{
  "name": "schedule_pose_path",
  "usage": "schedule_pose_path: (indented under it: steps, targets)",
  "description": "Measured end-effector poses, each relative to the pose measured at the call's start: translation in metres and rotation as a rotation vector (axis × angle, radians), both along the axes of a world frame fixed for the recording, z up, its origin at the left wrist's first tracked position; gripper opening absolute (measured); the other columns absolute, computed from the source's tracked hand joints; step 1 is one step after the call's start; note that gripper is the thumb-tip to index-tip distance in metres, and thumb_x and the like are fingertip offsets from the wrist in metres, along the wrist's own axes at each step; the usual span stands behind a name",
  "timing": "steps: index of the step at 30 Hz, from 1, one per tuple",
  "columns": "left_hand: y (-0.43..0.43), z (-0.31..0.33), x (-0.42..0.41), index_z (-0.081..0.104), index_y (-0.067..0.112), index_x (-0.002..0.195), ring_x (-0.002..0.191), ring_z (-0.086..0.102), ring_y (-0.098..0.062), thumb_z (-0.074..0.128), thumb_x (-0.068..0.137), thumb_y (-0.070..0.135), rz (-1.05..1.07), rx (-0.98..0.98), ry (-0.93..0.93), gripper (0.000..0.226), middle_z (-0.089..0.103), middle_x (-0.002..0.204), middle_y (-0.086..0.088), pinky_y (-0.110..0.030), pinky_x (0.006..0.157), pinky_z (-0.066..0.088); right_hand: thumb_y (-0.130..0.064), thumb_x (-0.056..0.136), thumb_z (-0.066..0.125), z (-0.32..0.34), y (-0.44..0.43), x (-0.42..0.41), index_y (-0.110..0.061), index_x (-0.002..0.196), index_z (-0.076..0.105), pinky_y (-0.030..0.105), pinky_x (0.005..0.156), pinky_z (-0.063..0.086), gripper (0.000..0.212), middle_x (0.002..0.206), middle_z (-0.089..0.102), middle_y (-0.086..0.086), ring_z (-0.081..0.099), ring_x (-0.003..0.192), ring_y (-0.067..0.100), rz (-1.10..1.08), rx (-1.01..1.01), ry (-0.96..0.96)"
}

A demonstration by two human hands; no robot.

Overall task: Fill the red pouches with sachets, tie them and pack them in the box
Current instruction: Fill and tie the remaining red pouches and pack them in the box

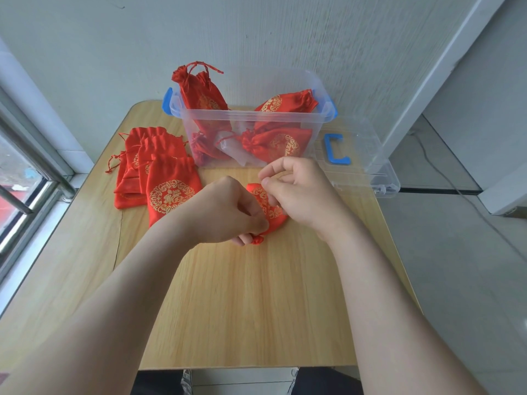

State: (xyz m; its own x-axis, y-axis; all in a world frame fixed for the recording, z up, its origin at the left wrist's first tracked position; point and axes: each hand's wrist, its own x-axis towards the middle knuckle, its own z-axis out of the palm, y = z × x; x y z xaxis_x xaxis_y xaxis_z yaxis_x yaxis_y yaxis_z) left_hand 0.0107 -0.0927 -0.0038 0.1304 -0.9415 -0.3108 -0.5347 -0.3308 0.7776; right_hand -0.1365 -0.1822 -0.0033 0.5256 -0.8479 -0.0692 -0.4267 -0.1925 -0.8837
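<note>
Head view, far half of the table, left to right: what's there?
Window rail → pile of flat red pouches → clear box with tied pouches inside → box lid. Left hand, right hand and the pouch they hold lie nearer, overlapping the box's span: left out.

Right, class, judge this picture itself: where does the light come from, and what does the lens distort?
Head view: soft daylight enters from the window on the left, so shadows on the table are faint; the wide-angle lens bows the table's edges and tilts the wall lines; the clear box shows only mild sheen.
</note>
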Motion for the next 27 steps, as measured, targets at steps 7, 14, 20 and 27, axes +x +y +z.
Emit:
schedule_pose_path:
  steps: [7, 14, 20, 27]
  targets:
    - [-0.005, 0.001, -0.001, 0.080, 0.006, 0.081, 0.069, 0.076, -0.016, 0.072, 0.090, 0.012, 0.075, -0.005, 0.015, 0.013, 0.078, 0.076, -0.005, -0.034, 0.072, 0.067, -0.013, 0.101, 0.067, 0.002, -0.001, -0.002, -0.019, 0.106, 0.071, 0.030, 0.063, 0.058, 0.009, 0.076, 0.078, 0.000, 0.064, 0.058, 0.008, -0.093, 0.094, -0.181]
    - [-0.006, -0.001, 0.007, 0.080, 0.004, 0.089, 0.065, 0.071, -0.014, 0.073, 0.094, 0.012, 0.280, 0.015, 0.172, 0.011, 0.078, 0.076, -0.006, -0.038, 0.071, 0.068, -0.014, 0.084, 0.077, -0.007, -0.006, -0.005, -0.030, 0.088, 0.075, 0.019, 0.064, 0.055, 0.017, 0.080, 0.076, -0.011, 0.068, 0.069, -0.002, -0.097, -0.198, 0.008]
    - [-0.007, -0.002, 0.008, 0.080, 0.008, 0.084, 0.064, 0.071, -0.014, 0.072, 0.095, 0.010, 0.356, -0.011, 0.202, 0.013, 0.077, 0.074, -0.006, -0.040, 0.069, 0.068, -0.019, 0.076, 0.088, -0.007, 0.007, -0.001, -0.024, 0.096, 0.081, 0.026, 0.071, 0.063, 0.022, 0.076, 0.076, -0.011, 0.072, 0.069, 0.000, 0.135, -0.326, 0.121]
    - [-0.007, -0.001, 0.010, 0.080, 0.008, 0.091, 0.073, 0.077, -0.017, 0.070, 0.099, 0.013, 0.341, 0.006, 0.230, 0.013, 0.081, 0.083, -0.007, -0.039, 0.074, 0.068, -0.011, 0.082, 0.090, -0.007, 0.004, 0.000, -0.023, 0.097, 0.086, 0.016, 0.072, 0.058, 0.020, 0.074, 0.076, -0.014, 0.071, 0.070, -0.005, 0.197, -0.396, 0.141]
